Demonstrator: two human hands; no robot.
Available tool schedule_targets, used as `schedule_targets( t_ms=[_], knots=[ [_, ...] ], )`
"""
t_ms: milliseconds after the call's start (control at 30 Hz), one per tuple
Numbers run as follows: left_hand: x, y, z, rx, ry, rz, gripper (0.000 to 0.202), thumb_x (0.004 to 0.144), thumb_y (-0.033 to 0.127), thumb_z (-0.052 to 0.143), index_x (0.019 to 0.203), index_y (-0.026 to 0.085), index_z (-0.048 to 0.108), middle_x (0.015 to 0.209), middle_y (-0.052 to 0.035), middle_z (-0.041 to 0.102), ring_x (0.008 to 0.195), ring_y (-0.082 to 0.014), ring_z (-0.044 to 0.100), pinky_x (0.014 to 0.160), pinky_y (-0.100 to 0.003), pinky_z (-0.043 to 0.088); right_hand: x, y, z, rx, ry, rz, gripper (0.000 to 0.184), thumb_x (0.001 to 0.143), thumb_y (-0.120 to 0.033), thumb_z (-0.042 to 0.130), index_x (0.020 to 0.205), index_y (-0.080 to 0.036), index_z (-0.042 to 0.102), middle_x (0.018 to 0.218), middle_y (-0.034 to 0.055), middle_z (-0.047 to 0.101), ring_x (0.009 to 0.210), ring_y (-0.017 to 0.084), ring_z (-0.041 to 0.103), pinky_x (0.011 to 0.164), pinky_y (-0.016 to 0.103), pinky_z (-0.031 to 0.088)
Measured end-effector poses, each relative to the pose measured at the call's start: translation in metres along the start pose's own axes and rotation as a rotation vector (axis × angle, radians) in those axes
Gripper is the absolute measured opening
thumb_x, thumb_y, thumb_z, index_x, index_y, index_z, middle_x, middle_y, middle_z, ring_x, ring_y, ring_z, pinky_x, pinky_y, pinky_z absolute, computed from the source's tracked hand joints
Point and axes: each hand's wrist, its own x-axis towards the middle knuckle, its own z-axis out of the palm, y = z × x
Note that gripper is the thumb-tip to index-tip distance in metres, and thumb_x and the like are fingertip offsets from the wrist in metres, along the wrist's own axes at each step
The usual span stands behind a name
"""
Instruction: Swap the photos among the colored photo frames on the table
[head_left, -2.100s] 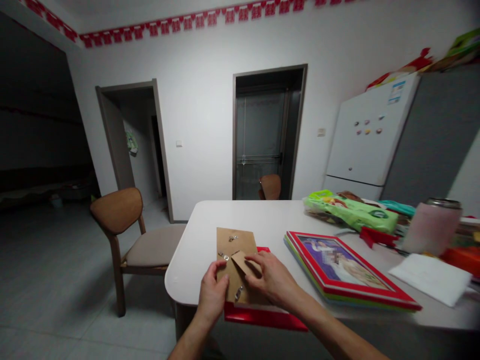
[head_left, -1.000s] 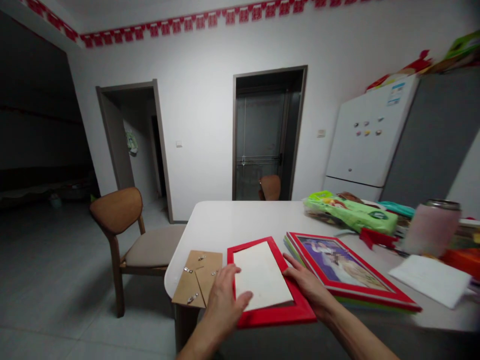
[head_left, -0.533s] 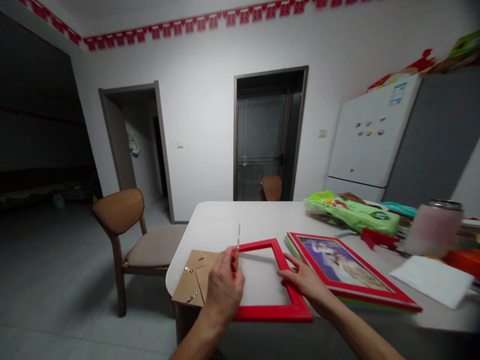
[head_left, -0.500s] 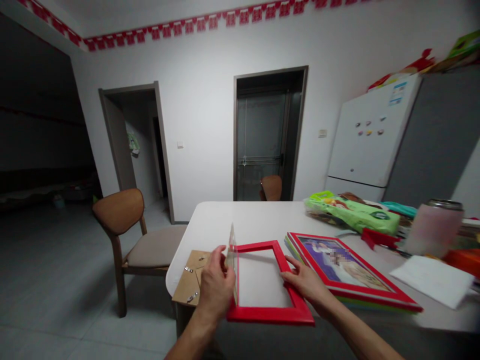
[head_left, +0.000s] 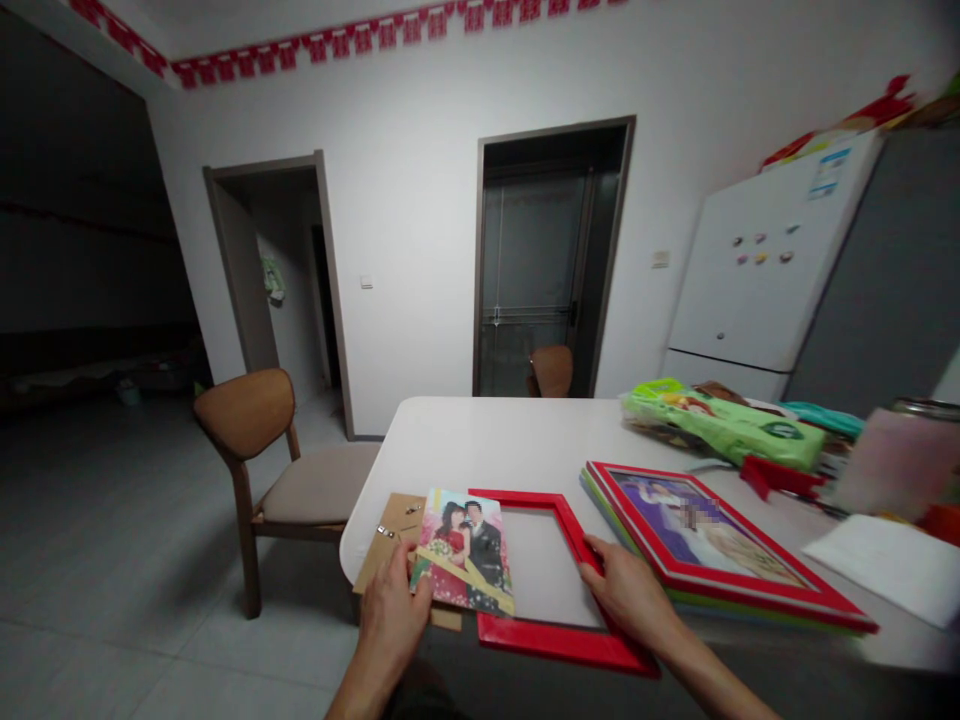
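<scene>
My left hand [head_left: 394,605] pinches the left edge of a photo [head_left: 465,550] of a couple in red and dark clothes. The photo lies tilted over the left side of an empty red picture frame [head_left: 559,640]. My right hand [head_left: 630,590] grips that frame by its right side, thumb on top. Under and left of the photo is a brown backing board [head_left: 379,560] with metal clips, partly hidden. To the right, a stack of frames is topped by a red framed picture [head_left: 701,530] with a purple background.
A green packet [head_left: 742,425], a pinkish jar [head_left: 889,465] and a white sheet [head_left: 877,565] lie on the right of the white table [head_left: 510,430]. A wooden chair [head_left: 251,420] stands at its left, and another chair [head_left: 551,370] behind it. A fridge [head_left: 757,270] is at back right.
The photo, earlier seen edge-on in my left hand, has turned face-up and moved down and left with that hand. My right hand still holds the frame. The view has shifted slightly.
</scene>
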Motion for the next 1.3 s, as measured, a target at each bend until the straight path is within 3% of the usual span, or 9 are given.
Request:
schedule_targets(
  t_ms=[267,433,600,700,900,1000,1100,1200,1300],
  knots=[
    [-0.003,-0.001,0.002,0.091,0.042,0.113,0.033,0.069,0.020,0.041,0.101,0.016,0.049,0.092,-0.0066,0.057,0.088,-0.0194,0.052,0.076,-0.028,0.038,-0.004,0.001,-0.002,-0.007,0.068,-0.066,0.038,0.072,-0.022,0.038,0.102,-0.007,0.056,0.092,0.0155,0.062,0.086,0.022,0.057,0.080,0.031,0.040],
    [-0.003,0.000,0.002,0.087,0.044,0.126,0.032,0.069,0.020,0.042,0.099,0.016,0.050,0.091,-0.0071,0.056,0.088,-0.0212,0.051,0.077,-0.032,0.039,-0.008,-0.030,-0.008,0.246,0.183,-0.102,0.040,0.068,-0.025,0.043,0.102,-0.009,0.056,0.100,0.0146,0.059,0.088,0.021,0.056,0.082,0.032,0.039],
    [-0.007,0.006,0.005,-0.026,0.029,0.235,0.038,0.066,0.020,0.045,0.104,0.017,0.050,0.100,-0.0082,0.055,0.098,-0.0232,0.047,0.086,-0.036,0.036,-0.005,-0.079,0.007,0.860,-0.178,0.136,0.053,0.067,-0.027,0.044,0.116,-0.006,0.042,0.062,0.0033,0.062,0.044,0.012,0.053,0.041,0.023,0.039],
    [-0.011,0.017,0.014,-0.097,-0.051,0.377,0.050,0.063,0.021,0.050,0.113,0.016,0.046,0.119,-0.0105,0.046,0.112,-0.0249,0.038,0.095,-0.039,0.028,-0.001,-0.103,0.010,1.202,-0.394,0.241,0.041,0.063,-0.022,0.049,0.101,-0.005,0.053,0.051,0.0008,0.059,0.044,0.011,0.054,0.042,0.020,0.039],
    [-0.004,0.045,0.019,-0.218,0.014,0.446,0.053,0.064,0.009,0.040,0.117,0.011,0.043,0.127,-0.0117,0.039,0.118,-0.0231,0.031,0.100,-0.040,0.022,0.001,-0.135,-0.029,1.466,-0.279,0.134,0.029,0.065,-0.025,0.053,0.091,-0.012,0.056,0.067,0.0012,0.062,0.051,0.008,0.053,0.046,0.018,0.041],
    [0.006,0.056,0.008,-0.474,0.180,0.360,0.040,0.074,0.013,0.035,0.112,0.014,0.048,0.117,-0.0098,0.050,0.111,-0.0199,0.042,0.097,-0.035,0.028,-0.001,-0.140,-0.042,1.483,-0.204,0.127,0.042,0.069,-0.034,0.051,0.106,-0.014,0.049,0.081,0.0046,0.062,0.056,0.008,0.054,0.047,0.019,0.042],
    [0.011,0.064,0.007,-0.804,0.241,0.094,0.030,0.078,0.028,0.039,0.099,0.013,0.054,0.096,-0.0097,0.062,0.094,-0.0216,0.055,0.085,-0.034,0.039,-0.008,-0.130,-0.034,1.421,-0.169,0.317,0.044,0.072,-0.034,0.049,0.111,-0.016,0.044,0.099,0.0097,0.058,0.070,0.012,0.058,0.055,0.022,0.045],
    [0.010,0.070,0.022,-1.166,0.175,-0.088,0.034,0.074,0.035,0.045,0.097,0.011,0.054,0.089,-0.0095,0.064,0.084,-0.0215,0.059,0.077,-0.032,0.044,-0.013,-0.110,-0.016,1.484,-0.232,0.463,0.040,0.075,-0.031,0.042,0.112,-0.016,0.040,0.100,0.0110,0.059,0.074,0.014,0.060,0.060,0.025,0.047],
    [0.006,0.072,0.039,-1.420,0.030,-0.101,0.041,0.071,0.032,0.049,0.106,0.011,0.049,0.095,-0.0098,0.063,0.087,-0.0208,0.058,0.078,-0.031,0.044,-0.011,-0.088,-0.012,1.507,-0.152,0.371,0.038,0.072,-0.022,0.037,0.109,-0.016,0.043,0.092,0.0084,0.064,0.075,0.016,0.061,0.056,0.023,0.047]
  ],
)
